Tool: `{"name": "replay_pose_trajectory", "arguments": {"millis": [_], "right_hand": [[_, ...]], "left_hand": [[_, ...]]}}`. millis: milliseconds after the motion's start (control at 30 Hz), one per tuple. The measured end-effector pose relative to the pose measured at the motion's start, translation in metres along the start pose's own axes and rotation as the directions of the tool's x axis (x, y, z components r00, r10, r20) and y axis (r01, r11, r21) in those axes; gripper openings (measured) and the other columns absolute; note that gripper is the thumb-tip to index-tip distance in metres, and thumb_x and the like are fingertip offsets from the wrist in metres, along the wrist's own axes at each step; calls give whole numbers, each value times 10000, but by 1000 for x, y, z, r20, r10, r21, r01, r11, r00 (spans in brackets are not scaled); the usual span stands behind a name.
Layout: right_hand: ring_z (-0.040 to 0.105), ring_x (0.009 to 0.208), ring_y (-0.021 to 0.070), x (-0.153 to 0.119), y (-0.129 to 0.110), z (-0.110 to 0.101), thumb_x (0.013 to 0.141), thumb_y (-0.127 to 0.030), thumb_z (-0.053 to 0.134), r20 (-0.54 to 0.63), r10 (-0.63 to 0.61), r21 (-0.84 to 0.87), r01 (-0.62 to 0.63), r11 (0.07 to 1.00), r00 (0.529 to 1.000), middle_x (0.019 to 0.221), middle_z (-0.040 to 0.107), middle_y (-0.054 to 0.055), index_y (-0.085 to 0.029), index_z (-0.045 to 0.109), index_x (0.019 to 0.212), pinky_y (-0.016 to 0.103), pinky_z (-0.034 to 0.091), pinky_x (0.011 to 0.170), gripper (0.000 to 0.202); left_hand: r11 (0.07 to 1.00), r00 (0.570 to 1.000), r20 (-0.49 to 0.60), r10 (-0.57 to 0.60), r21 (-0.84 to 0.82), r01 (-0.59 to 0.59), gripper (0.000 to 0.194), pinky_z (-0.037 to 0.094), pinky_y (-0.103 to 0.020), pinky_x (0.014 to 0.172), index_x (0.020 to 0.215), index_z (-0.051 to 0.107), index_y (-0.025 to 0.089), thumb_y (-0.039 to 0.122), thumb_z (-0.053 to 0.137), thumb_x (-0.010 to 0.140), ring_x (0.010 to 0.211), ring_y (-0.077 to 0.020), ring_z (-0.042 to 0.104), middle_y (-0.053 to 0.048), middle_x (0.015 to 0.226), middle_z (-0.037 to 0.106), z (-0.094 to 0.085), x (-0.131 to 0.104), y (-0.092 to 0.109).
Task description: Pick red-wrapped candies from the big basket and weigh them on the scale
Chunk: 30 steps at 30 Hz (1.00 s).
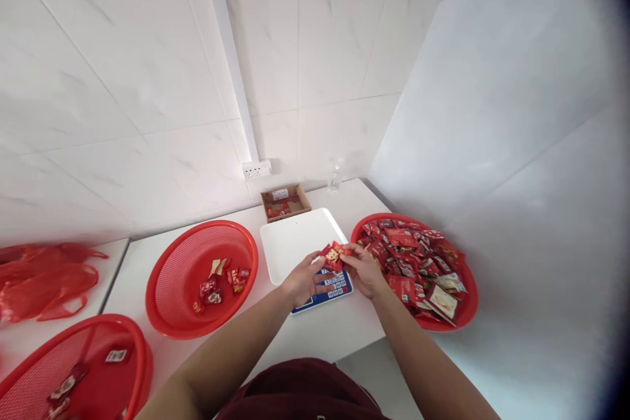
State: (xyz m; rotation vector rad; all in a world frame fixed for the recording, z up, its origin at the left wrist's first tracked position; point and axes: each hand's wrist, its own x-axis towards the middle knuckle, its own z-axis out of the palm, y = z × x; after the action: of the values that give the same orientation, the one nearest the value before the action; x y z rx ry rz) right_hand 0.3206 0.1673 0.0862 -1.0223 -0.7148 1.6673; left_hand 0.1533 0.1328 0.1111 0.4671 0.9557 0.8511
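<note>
Red-wrapped snack packets (333, 256) are held up between my two hands, above the keypad edge of a blue and white weighing scale (317, 302). My left hand (301, 282) pinches their left side with thumb and finger, its other fingers spread over the keys. On the right side my right hand (363, 269) grips them with thumb and fingers. How many packets are there I cannot tell. Just right of my right hand stands a red basket (471, 302) heaped with red snack packets (404, 266). The scale's white pan (295, 239) lies behind my hands.
Left of the scale sits a red mesh basket (167, 275) with several small packets. Another red basket (140, 348) is at the lower left, near red plastic bags (46, 282). A cardboard box (285, 203) and clear bottle (335, 178) stand by the wall, below a socket (256, 168).
</note>
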Motion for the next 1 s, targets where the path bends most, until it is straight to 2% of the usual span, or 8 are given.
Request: {"name": "replay_pose_trajectory", "arguments": {"millis": [233, 400, 533, 633, 800, 867, 933, 1000], "right_hand": [[627, 679, 113, 19, 35, 33, 542, -342, 819, -36, 86, 18, -86, 996, 996, 805, 691, -10, -212, 616, 864, 256, 531, 668, 403], [650, 733, 118, 45, 44, 43, 622, -239, 748, -11, 124, -39, -124, 991, 992, 864, 682, 1, -233, 601, 998, 283, 561, 739, 404], [650, 731, 123, 53, 54, 39, 600, -162, 712, -136, 94, -196, -120, 973, 986, 830, 647, 13, -219, 609, 902, 282, 563, 762, 324], [640, 710, 136, 50, 61, 31, 618, -202, 690, -161, 87, -254, -126, 959, 983, 811, 638, 26, -216, 614, 846, 299, 565, 741, 240], [635, 806, 170, 33, 57, 14, 687, -288, 613, -178, 16, -402, -87, 912, 984, 917, 662, 41, -215, 637, 920, 337, 540, 773, 245], [620, 915, 196, 23, 44, -3, 730, -280, 549, -161, -131, -619, 3, 785, 978, 1022, 663, 62, -207, 638, 995, 368, 499, 864, 289], [569, 1056, 227, 11, 25, -31, 769, -244, 491, -93, -322, -867, 82, 492, 942, 1137, 635, 102, -186, 621, 1087, 395, 419, 969, 348], [485, 1181, 262, -4, 5, -64, 796, -231, 475, -85, -444, -983, -2, 185, 892, 1244, 575, 136, -173, 573, 1187, 421, 346, 1023, 407]], "left_hand": [[993, 944, -309, 118, 42, -110, 253, 517, -219, 621, 993, 526, 191, 237, 670, 790, 664, -83, 600, -10, 853, 623, -36, 14, 13], [992, 905, -413, 99, 118, -54, 329, 491, -214, 576, 1076, 528, 195, 266, 670, 789, 590, -73, 565, -1, 795, 612, -60, 18, 28], [993, 861, -505, 67, 119, -8, 431, 499, -237, 574, 1178, 449, 190, 196, 650, 796, 562, -72, 556, -10, 827, 607, -73, 15, 31], [996, 854, -518, 58, 94, -11, 418, 504, -241, 603, 1134, 453, 185, 139, 662, 775, 604, -85, 592, -25, 860, 617, -80, 3, 28], [999, 901, -433, 30, 52, -9, 299, 458, -176, 556, 1056, 483, 181, 90, 608, 800, 627, -88, 622, -8, 759, 630, -89, -33, 17], [1000, 912, -409, 3, 15, 3, 264, 443, -160, 525, 1036, 509, 190, 116, 613, 806, 573, -74, 604, 12, 715, 625, -96, -50, 11], [1000, 903, -429, -10, -25, -1, 210, 453, -163, 514, 998, 545, 194, 134, 613, 809, 529, -68, 587, 26, 683, 614, -106, -67, 5], [998, 879, -476, -27, -56, 0, 183, 485, -177, 530, 971, 559, 199, 107, 588, 816, 518, -70, 589, 26, 677, 614, -118, -80, 1]]}}
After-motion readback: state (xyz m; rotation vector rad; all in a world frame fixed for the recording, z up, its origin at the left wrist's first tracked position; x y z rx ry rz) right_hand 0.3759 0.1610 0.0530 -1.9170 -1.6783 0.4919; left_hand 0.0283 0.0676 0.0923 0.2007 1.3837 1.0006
